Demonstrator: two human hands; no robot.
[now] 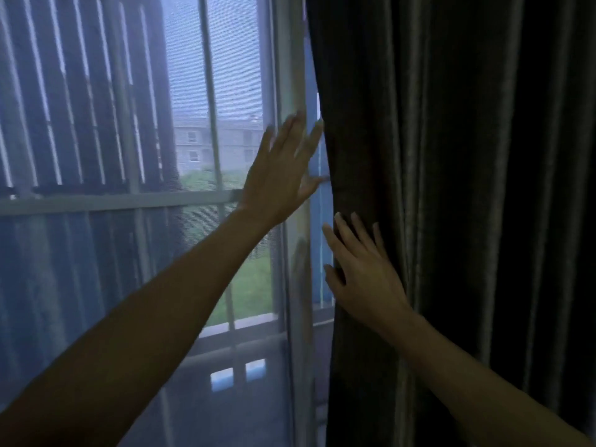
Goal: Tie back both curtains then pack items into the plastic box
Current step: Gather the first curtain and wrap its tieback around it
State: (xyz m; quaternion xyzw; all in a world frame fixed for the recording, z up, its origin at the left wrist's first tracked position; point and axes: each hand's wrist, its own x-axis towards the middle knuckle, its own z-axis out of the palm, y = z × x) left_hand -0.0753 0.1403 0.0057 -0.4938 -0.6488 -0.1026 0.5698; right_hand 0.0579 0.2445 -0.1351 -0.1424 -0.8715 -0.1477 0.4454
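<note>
Both hands: up at the inner edge of the dark curtain, bare arms reaching in from below.
Why they're there: my guess is the person wants to bunch the cloth away from the window so it can be tied back, so they go for the free edge first.
Left hand: spread wide and flat, fingers pointing up, holding nothing. Its fingertips sit right at the curtain edge, over the white frame post; can't tell if they really press the cloth or just hover beside it.
Right hand: lower down the same edge, also opened out, palm laid on the cloth with the fingers along the fold. Thumb looks tucked round the edge, but it's not a closed fist, more a loose push than a real hold.
Curtain: hangs in straight folds right of the window, not gathered, no tie-back in sight.
Other curtain: not in view.
Plastic box and items: not in view either, so packing looks a long way off.
Progress: early, I'd say.
</note>
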